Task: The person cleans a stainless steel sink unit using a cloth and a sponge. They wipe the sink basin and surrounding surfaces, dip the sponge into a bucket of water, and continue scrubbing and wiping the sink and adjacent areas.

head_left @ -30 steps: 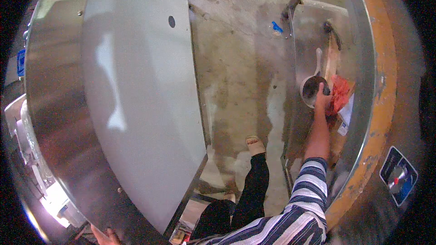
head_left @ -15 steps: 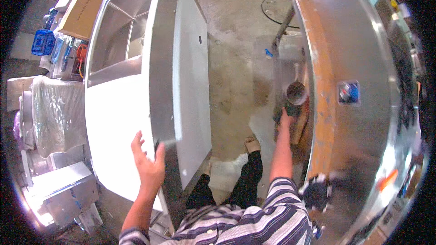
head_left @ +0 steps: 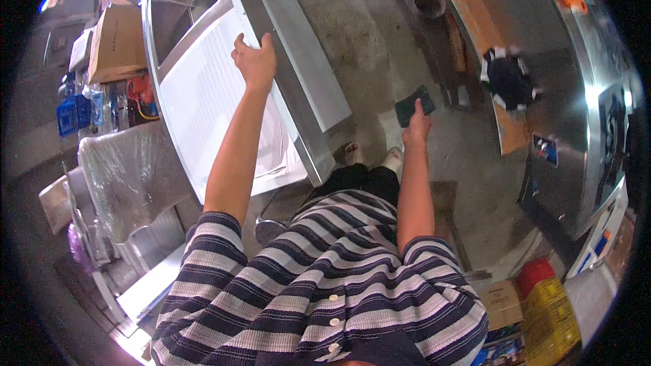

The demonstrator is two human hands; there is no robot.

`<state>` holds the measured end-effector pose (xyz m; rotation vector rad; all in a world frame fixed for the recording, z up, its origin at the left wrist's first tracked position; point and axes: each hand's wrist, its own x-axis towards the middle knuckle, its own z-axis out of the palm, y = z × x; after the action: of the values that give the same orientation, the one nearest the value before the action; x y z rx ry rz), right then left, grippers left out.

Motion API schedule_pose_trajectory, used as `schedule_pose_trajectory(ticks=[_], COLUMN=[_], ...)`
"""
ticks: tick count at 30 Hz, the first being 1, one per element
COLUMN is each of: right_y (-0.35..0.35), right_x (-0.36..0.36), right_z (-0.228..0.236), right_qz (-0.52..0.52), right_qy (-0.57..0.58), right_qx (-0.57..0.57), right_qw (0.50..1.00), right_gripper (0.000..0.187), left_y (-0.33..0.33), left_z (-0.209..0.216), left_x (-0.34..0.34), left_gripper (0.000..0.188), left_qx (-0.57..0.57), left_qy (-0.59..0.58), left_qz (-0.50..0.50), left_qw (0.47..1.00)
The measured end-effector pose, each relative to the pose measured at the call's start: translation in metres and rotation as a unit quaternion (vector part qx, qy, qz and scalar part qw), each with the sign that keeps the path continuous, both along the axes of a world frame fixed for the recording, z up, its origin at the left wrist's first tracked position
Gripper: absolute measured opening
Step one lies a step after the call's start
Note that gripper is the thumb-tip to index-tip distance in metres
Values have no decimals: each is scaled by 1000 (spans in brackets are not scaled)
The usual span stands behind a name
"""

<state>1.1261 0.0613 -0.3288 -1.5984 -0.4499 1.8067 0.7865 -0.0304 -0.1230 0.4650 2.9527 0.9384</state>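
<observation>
In my right hand (head_left: 417,129) is a dark green scouring pad (head_left: 414,106), gripped between thumb and fingers above the floor. My left hand (head_left: 255,62) is open, fingers spread and a little bent, over the near edge of a metal sink unit (head_left: 288,61). I cannot tell whether its fingertips touch the edge. White sheeting (head_left: 210,88) covers the unit's flat part, and the sink bowl (head_left: 180,24) lies beyond it. A round dark pot (head_left: 429,3) stands low beside the bench on the right.
A long metal bench (head_left: 542,41) with a worn wooden edge runs along the right, with a black and white bundle (head_left: 508,80) on it. Left of the sink unit are a cardboard box (head_left: 116,44), a blue crate (head_left: 73,115) and a plastic-wrapped piece (head_left: 129,183). A yellow-red container (head_left: 549,312) stands lower right.
My right hand has come away from the pot with the scouring pad. My left hand has shifted along the sink unit toward the bowl. My view has turned and my body has moved.
</observation>
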Motion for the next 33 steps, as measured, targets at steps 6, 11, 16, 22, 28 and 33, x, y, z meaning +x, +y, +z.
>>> schedule_pose_trajectory(ticks=[6, 11, 16, 22, 28, 33], right_y=[-123, -205, -245, -268, -270, -289], right_x=[24, 28, 13, 3, -26, -41], right_z=[46, 109, 152, 134, 162, 207], right_qz=[46, 20, -18, -30, 16, -16], right_qy=[-97, 94, 166, 111, 17, 17], right_qx=[-187, -117, -59, 8, 26, 84], right_qw=[977, 988, 984, 993, 999, 996], right_gripper=[59, 34, 26, 25, 37, 30], left_y=[-5, -3, 4, 6, 8, 3], left_z=[-1, -5, 6, 1, -4, -7], left_x=[-4, -18, -5, -13, -20, -25], left_gripper=[84, 88, 90, 88, 86, 85], left_qx=[-62, -56, -59, -40, -12, 0], left_qy=[-14, -41, -56, -71, -103, -93], left_qz=[9, 15, 13, 13, -3, -14], left_qw=[998, 997, 997, 997, 995, 996])
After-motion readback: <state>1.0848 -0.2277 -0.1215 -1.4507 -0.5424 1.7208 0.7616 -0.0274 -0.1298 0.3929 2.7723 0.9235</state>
